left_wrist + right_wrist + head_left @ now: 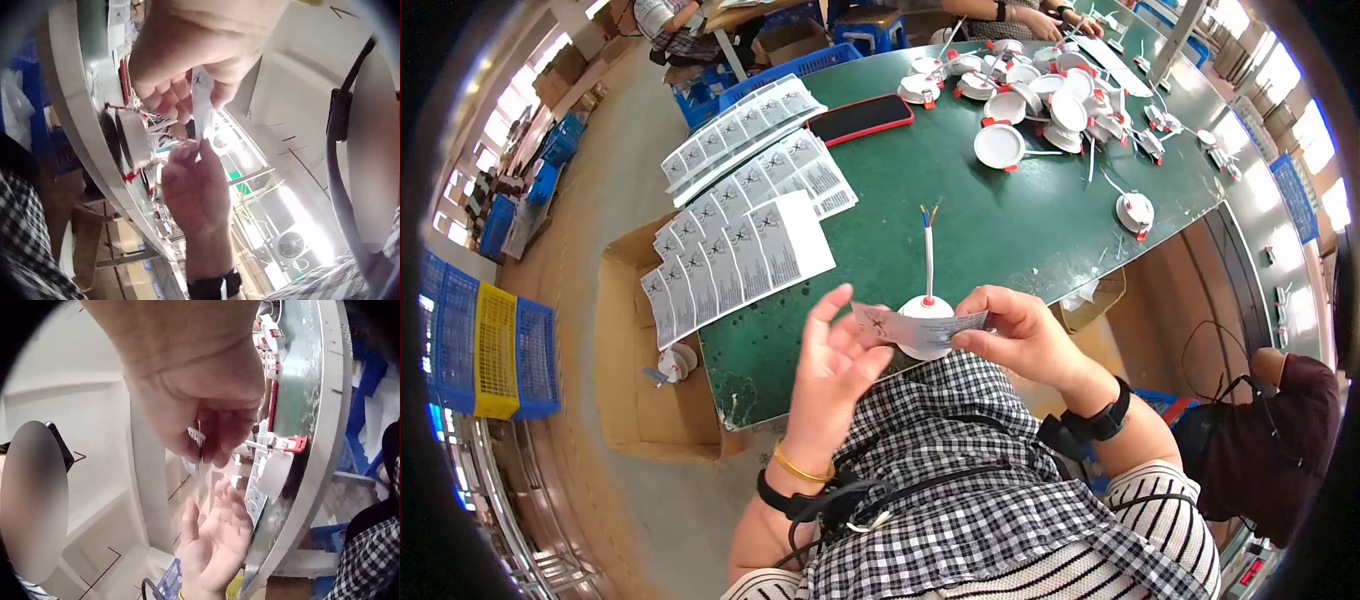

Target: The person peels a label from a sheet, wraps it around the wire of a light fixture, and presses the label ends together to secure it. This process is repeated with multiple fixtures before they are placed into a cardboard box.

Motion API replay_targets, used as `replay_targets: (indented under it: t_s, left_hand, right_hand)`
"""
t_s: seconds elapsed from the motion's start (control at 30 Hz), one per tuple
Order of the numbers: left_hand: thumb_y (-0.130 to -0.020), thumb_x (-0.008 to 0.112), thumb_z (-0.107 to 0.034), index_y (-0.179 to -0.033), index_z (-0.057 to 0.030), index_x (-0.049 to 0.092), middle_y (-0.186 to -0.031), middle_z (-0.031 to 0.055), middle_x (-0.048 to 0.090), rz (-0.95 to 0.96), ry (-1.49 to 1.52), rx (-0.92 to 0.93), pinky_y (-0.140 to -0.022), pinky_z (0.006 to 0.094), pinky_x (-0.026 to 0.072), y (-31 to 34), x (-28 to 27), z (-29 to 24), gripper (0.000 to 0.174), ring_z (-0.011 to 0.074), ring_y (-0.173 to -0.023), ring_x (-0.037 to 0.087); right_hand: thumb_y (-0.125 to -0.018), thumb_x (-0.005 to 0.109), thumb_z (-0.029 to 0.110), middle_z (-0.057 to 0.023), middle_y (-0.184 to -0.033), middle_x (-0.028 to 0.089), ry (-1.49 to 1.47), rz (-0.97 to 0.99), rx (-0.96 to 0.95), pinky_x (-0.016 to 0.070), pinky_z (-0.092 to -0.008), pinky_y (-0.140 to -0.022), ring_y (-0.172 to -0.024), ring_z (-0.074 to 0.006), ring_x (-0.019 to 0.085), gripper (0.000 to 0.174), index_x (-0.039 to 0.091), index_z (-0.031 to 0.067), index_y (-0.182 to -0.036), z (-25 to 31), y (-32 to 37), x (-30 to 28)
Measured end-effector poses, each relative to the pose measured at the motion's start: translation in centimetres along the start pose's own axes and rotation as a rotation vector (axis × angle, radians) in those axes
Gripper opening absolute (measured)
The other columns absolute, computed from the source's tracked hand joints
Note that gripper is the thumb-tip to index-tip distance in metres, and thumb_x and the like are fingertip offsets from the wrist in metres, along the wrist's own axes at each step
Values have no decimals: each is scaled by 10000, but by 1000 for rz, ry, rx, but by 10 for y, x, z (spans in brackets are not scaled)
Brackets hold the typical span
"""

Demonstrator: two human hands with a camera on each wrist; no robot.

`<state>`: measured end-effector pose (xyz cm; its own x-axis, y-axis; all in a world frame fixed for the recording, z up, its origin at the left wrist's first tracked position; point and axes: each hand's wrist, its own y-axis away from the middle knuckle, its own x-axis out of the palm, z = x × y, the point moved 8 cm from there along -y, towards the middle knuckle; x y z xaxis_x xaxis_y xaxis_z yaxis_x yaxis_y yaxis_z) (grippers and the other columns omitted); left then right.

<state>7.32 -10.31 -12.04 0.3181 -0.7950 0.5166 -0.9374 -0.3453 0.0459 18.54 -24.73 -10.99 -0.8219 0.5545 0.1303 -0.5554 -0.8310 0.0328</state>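
My right hand [1030,335] pinches the right end of a thin printed label [920,328] between thumb and fingers. The label stretches across in front of a round white downlight [927,304] and partly covers it. From the downlight a white cable points away, ending in bare coloured wires [928,214]. At the label's left end is my left hand [830,355], its fingers loosely bent and the thumb apart from them. In the right wrist view that left hand [215,540] shows its palm, with the label's free end near its fingertips.
Printed label sheets [740,250] lie on the left of the green table [880,180], beside a red-edged phone [860,120]. Several more downlights [1060,100] are heaped at the back right. A cardboard box [640,350] stands below the left edge. Other people sit across the table.
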Motion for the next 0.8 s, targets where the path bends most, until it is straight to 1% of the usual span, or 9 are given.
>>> replay_targets:
  t_s: [0.07,0.13,0.2,0.23,0.37,0.53,0.6,0.67,0.8]
  left_hand:
    - [-789,730,-131,-1381,-63,313,-1246,105,514,-32,-243,66,-969,342,426,-3,-13,-12,728,202,-1156,503]
    - [-771,731,-95,-1300,-54,433,-1245,93,517,13,-358,109,-1007,346,389,-6,-12,-24,609,200,-1198,472]
    - [-752,747,-90,-1128,-75,586,-1237,75,540,276,-695,192,-999,347,391,-8,9,-29,410,201,-1150,512]
    - [-736,745,-81,-1011,-62,641,-1158,77,590,257,-709,224,-970,323,410,-8,20,-34,295,180,-1100,546]
    - [-759,726,-67,-956,-37,648,-975,50,648,301,-736,98,-874,290,463,-14,18,-14,214,138,-937,607]
    - [-798,707,-56,-931,-20,637,-952,35,639,177,-621,-56,-817,254,476,-16,8,-8,155,101,-881,604]
    - [-813,698,-51,-929,-11,630,-949,33,633,122,-584,-48,-801,242,478,-17,5,-13,139,93,-872,601]
    - [-832,682,-40,-942,0,615,-939,35,625,65,-440,-22,-799,244,481,-20,0,-20,135,100,-884,595]
    - [-852,670,-38,-978,3,593,-943,25,616,35,-375,-25,-802,236,482,-20,-2,-25,153,86,-896,580]
  right_hand:
    - [-856,668,74,-15,-880,638,354,155,-124,482,-240,-679,-762,-77,589,178,610,28,-1017,13,1,4]
    - [-844,673,79,-22,-866,633,356,175,-134,476,-252,-672,-754,-86,584,171,622,35,-1001,21,1,4]
    - [-844,676,80,-22,-866,629,470,252,-160,473,-245,-678,-776,-86,583,181,623,35,-1011,23,1,7]
    - [-844,676,80,-22,-866,629,469,249,-160,473,-245,-678,-776,-86,583,181,623,35,-1011,24,1,5]
    - [-875,652,94,-11,-900,628,352,278,-142,477,-241,-724,-819,-75,574,162,620,30,-1019,21,2,1]
    - [-916,612,124,-11,-945,621,194,192,-86,475,-235,-782,-873,-67,563,180,615,26,-1067,7,-3,-5]
    - [-941,579,148,-31,-995,623,79,-75,-1,473,-250,-813,-919,-82,566,228,606,16,-1125,-2,-11,-20]
    - [-956,541,170,-89,-1012,625,387,-133,-171,476,-297,-815,-913,-174,601,271,587,18,-1177,-10,-17,-23]
    - [-919,550,121,-148,-997,616,558,-118,-252,493,-379,-780,-915,-298,605,237,596,16,-1127,-9,-23,-2]
